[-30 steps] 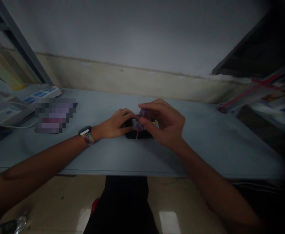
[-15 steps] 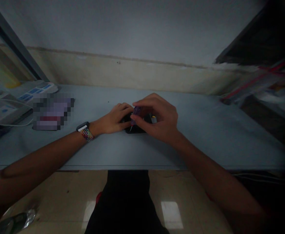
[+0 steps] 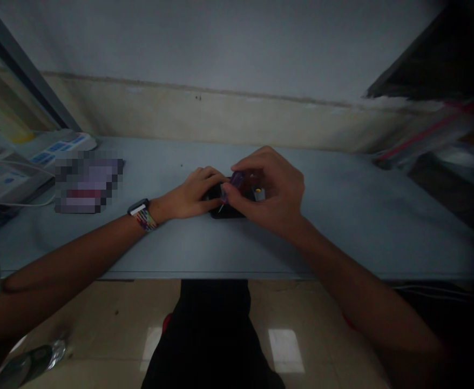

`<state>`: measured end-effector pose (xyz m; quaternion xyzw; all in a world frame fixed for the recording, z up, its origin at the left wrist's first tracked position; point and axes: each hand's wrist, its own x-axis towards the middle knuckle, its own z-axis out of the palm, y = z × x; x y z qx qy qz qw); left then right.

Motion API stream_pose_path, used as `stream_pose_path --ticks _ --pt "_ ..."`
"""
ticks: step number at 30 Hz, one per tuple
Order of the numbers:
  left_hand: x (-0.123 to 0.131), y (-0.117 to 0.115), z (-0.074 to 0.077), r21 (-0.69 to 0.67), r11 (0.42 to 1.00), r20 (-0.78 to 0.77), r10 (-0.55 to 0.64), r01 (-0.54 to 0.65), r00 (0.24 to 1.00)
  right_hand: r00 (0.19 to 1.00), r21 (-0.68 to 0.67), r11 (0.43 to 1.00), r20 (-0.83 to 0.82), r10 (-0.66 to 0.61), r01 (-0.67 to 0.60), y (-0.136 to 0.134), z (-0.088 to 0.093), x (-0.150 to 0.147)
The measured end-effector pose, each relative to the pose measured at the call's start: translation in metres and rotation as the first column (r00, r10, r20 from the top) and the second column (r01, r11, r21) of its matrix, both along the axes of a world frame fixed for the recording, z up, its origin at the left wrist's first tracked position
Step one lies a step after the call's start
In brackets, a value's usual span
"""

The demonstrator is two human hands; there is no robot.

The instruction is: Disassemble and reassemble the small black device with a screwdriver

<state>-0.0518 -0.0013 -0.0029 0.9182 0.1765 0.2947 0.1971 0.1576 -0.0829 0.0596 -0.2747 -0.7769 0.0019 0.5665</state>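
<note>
A small black box-like object (image 3: 225,212) lies on the pale blue table (image 3: 342,227) in front of me. My left hand (image 3: 192,194), with a watch on a coloured band at the wrist, rests on the table and holds the black object's left side with curled fingers. My right hand (image 3: 271,189) pinches a small screwdriver with a purple translucent handle (image 3: 235,181), its thin tip angled down onto the black object. Small yellow and light parts (image 3: 257,191) show inside the object, mostly hidden by my fingers.
At the left lie a white power strip with blue switches (image 3: 54,148), a white cable (image 3: 14,167) and a blurred-out flat item (image 3: 87,181). Papers and plastic sleeves (image 3: 431,135) pile up at the right. A metal post (image 3: 26,70) leans at far left.
My right hand dipped with the screwdriver and rose slightly again, staying over the black object. The view shifted a little downward. My left hand stayed in place.
</note>
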Motion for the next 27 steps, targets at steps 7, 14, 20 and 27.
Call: stream_pose_path --ticks 7,14,20,27 --pt "0.0 0.0 -0.001 0.004 1.0 0.016 -0.001 0.001 1.0 0.999 0.017 0.999 0.014 -0.05 0.049 0.0 0.0 0.001" --pt "0.0 0.001 -0.001 -0.001 1.0 0.015 -0.002 0.002 1.0 0.999 -0.015 1.0 0.033 -0.025 0.025 -0.003 0.006 0.001" --pt "0.0 0.002 -0.002 0.007 1.0 -0.003 0.007 -0.007 1.0 0.997 -0.099 0.994 0.051 0.052 -0.047 -0.003 0.011 0.007" --pt "0.0 0.0 0.0 -0.006 1.0 -0.016 0.021 -0.022 1.0 0.987 -0.277 0.953 0.068 0.145 -0.121 -0.004 0.015 0.013"
